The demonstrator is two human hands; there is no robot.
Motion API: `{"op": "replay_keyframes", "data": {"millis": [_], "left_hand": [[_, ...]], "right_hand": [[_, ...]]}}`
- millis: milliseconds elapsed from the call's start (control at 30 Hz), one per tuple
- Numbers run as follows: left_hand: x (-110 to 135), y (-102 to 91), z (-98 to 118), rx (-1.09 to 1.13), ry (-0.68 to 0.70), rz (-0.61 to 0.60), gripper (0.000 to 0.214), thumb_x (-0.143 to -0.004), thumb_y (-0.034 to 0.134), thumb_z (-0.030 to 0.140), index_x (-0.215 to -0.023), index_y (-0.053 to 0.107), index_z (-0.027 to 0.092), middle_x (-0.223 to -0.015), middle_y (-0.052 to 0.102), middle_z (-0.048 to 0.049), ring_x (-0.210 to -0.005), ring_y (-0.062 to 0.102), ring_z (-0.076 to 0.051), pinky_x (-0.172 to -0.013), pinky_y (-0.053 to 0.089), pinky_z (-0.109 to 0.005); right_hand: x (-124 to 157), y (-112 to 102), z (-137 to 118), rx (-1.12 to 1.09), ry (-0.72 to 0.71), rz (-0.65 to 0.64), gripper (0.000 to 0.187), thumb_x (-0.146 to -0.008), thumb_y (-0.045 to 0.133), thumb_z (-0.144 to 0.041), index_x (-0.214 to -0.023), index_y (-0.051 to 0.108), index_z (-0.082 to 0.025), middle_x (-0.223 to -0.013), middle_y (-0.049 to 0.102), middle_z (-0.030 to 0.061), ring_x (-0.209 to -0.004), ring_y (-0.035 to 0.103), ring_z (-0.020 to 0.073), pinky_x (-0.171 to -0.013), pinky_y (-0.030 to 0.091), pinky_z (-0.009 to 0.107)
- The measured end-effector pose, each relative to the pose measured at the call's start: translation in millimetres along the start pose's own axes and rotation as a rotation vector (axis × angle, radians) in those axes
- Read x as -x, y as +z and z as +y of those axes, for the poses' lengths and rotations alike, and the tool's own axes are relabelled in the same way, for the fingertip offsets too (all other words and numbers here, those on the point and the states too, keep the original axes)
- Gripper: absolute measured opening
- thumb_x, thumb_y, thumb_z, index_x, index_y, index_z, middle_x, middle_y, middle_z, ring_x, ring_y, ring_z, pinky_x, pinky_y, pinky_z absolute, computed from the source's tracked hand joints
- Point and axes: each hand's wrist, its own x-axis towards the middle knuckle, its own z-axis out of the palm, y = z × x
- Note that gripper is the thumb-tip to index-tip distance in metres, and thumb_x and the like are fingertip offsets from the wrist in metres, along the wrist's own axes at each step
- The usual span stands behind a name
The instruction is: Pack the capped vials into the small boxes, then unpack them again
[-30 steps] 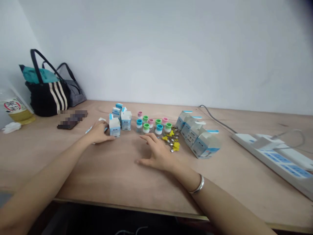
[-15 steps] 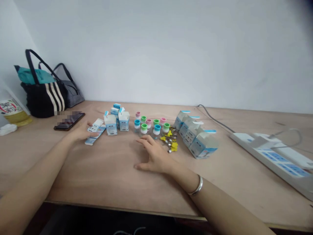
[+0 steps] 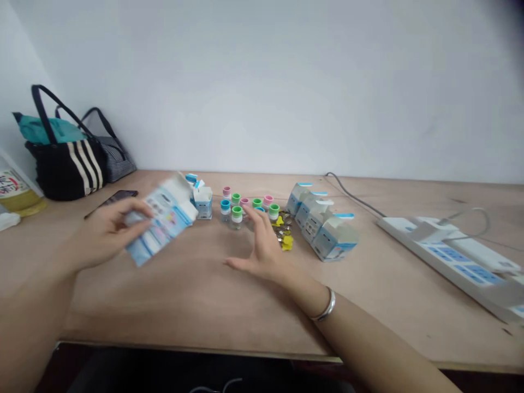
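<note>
left hand (image 3: 114, 226) pinches flat blue-and-white cardboard carton (image 3: 170, 218) by its left edge; long axis slants away to the right; right hand (image 3: 264, 248), fingers spread, holding nothing, apart, right of carton; small clear colour-capped bottles (image 3: 237, 216) beyond its fingertips

No text legible. Label (image 3: 11, 184) of bottle (image 3: 27, 203), near left edge of table (image 3: 204, 305): red characters, partly cut off. Flat carton (image 3: 170, 218): print blurred. Standing cartons (image 3: 336, 243): print too small.
</note>
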Motion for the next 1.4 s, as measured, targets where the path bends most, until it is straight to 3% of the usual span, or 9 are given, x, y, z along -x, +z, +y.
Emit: {"op": "replay_keyframes", "data": {"millis": [33, 100, 200, 267, 400, 533, 767, 1100, 1400], "left_hand": [[-0.2, 12.7, 15.1, 0.053, 0.088, -0.151, 0.031, -0.075, 0.057, 0.042, -0.099, 0.055, 0.022, -0.085, 0.063, 0.0031, -0.054, 0.051, -0.008, -0.049, 0.041, -0.019], [-4.5, 41.1, 40.5, 0.119, 0.216, -0.268, 0.035, -0.076, 0.057, 0.037, -0.108, 0.055, 0.023, -0.101, 0.063, -0.0014, -0.059, 0.054, -0.010, -0.049, 0.042, -0.020], [-12.9, 81.0, 58.3, 0.226, 0.370, -0.199, 0.042, -0.075, 0.058, 0.030, -0.116, 0.052, 0.024, -0.101, 0.064, -0.0033, -0.077, 0.061, -0.017, -0.063, 0.049, -0.026], [-15.3, 101.5, 57.2, 0.201, 0.493, -0.131, 0.027, -0.078, 0.054, 0.024, -0.105, 0.059, 0.023, -0.099, 0.065, -0.0043, -0.088, 0.061, -0.020, -0.080, 0.049, -0.031], [-11.3, 125.7, 43.6, 0.156, 0.642, -0.207, 0.017, -0.080, 0.049, 0.017, -0.087, 0.064, 0.023, -0.092, 0.068, -0.0046, -0.092, 0.061, -0.020, -0.088, 0.045, -0.034], [-7.9, 128.9, 36.3, 0.228, 0.670, -0.432, 0.011, -0.076, 0.061, 0.025, -0.086, 0.063, 0.022, -0.100, 0.066, -0.0057, -0.097, 0.060, -0.021, -0.087, 0.046, -0.033], [-10.3, 117.9, 30.7, 0.258, 0.511, -0.484, 0.069, -0.054, 0.079, 0.043, -0.114, 0.053, 0.024, -0.120, 0.054, -0.0075, -0.110, 0.051, -0.027, -0.094, 0.041, -0.039], [-11.4, 124.5, 25.0, 0.400, 0.386, -0.430, 0.036, -0.075, 0.064, 0.032, -0.107, 0.053, 0.020, -0.105, 0.062, -0.0061, -0.096, 0.060, -0.020, -0.084, 0.048, -0.032], [-12.8, 141.5, 39.5, 0.299, 0.328, -0.336, 0.014, -0.075, 0.057, 0.023, -0.086, 0.063, 0.016, -0.083, 0.067, -0.0018, -0.077, 0.061, -0.016, -0.072, 0.049, -0.028]], "right_hand": [[-0.7, -2.0, 0.1, 0.028, -0.020, 0.031, 0.107, -0.060, 0.069, -0.059, -0.142, 0.012, -0.019, -0.138, 0.032, 0.0173, -0.128, 0.030, 0.0334, -0.102, 0.031, 0.049], [-1.6, -5.6, 0.1, 0.105, -0.082, 0.022, 0.108, -0.058, 0.066, -0.065, -0.142, 0.015, -0.019, -0.140, 0.031, 0.0161, -0.130, 0.027, 0.0344, -0.106, 0.023, 0.050], [-1.5, -9.1, 0.3, 0.217, -0.129, -0.039, 0.098, -0.061, 0.062, -0.067, -0.140, 0.027, -0.020, -0.139, 0.036, 0.0143, -0.129, 0.030, 0.0346, -0.108, 0.012, 0.051], [-1.4, -11.4, 1.0, 0.263, -0.114, -0.042, 0.084, -0.065, 0.060, -0.065, -0.134, 0.038, -0.022, -0.135, 0.044, 0.0122, -0.126, 0.035, 0.0339, -0.107, 0.008, 0.052], [-2.3, -17.9, 2.5, 0.255, -0.097, -0.132, 0.056, -0.069, 0.059, -0.063, -0.108, 0.062, -0.023, -0.103, 0.065, 0.0079, -0.101, 0.055, 0.0281, -0.102, 0.019, 0.049], [-2.1, -18.2, 0.8, 0.195, -0.126, -0.392, 0.072, -0.057, 0.068, -0.063, -0.114, 0.059, -0.019, -0.102, 0.064, 0.0108, -0.096, 0.057, 0.0283, -0.091, 0.034, 0.045], [2.5, 2.0, 5.1, 0.043, -0.062, -0.469, 0.083, -0.056, 0.073, -0.058, -0.125, 0.049, -0.019, -0.126, 0.052, 0.0136, -0.115, 0.048, 0.0317, -0.093, 0.038, 0.044], [-6.3, -3.3, 8.2, -0.090, 0.055, -0.442, 0.065, -0.064, 0.070, -0.054, -0.117, 0.057, -0.019, -0.102, 0.066, 0.0084, -0.088, 0.061, 0.0238, -0.073, 0.045, 0.031], [-5.7, -3.7, 2.4, -0.112, 0.133, -0.355, 0.049, -0.067, 0.069, -0.050, -0.106, 0.067, -0.019, -0.087, 0.071, 0.0052, -0.076, 0.062, 0.0192, -0.065, 0.041, 0.023]]}}
